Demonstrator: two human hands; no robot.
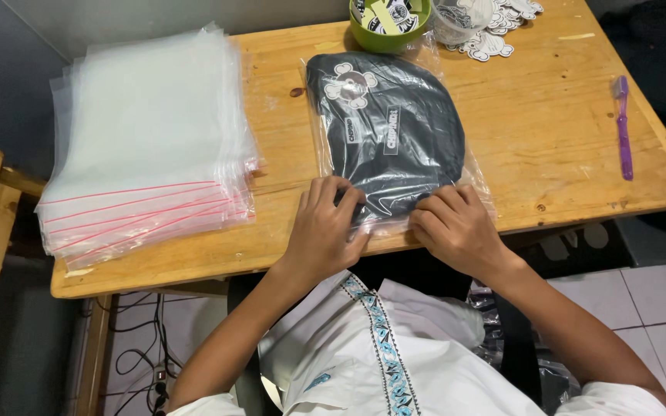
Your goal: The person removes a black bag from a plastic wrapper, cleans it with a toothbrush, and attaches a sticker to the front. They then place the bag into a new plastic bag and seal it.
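A clear plastic bag (395, 131) holding a folded black garment with a white printed design lies on the wooden table (549, 146). Both hands rest on the bag's near edge. My left hand (324, 227) presses down on the bag's near left corner, fingers bent. My right hand (456, 223) pinches the bag's near right edge with bent fingers. The bag's near rim is partly hidden under the fingers.
A tall stack of clear zip bags with red strips (148, 146) fills the table's left side. A green bowl (387, 27), a clear cup (460, 19) and white stickers (495, 35) stand at the back. A purple toothbrush-like tool (623, 127) lies at the right. Cables (136, 339) run below.
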